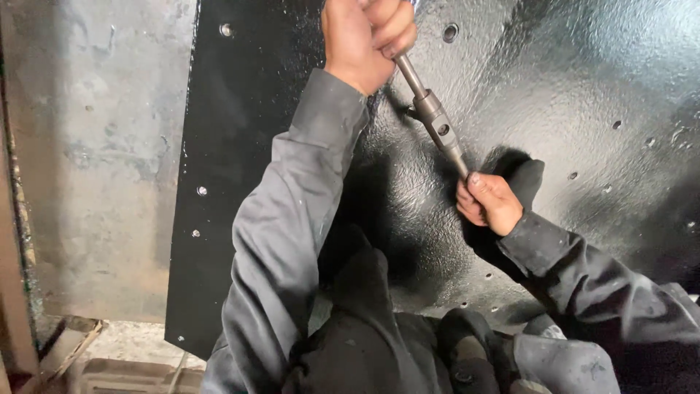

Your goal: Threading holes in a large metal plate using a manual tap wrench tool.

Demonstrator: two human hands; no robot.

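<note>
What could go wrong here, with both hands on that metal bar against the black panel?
1. The left hand and right hand grip opposite ends of the tap wrench; uneven force might tilt it in the hole.
2. A slip could drive the right hand's knuckles into the glossy black panel.
3. The panel looks wet or freshly coated, so hands may lose hold.

Metal workshop: black-painted steel plate [554, 95] with drilled holes, grimy wall [95, 146].
</note>
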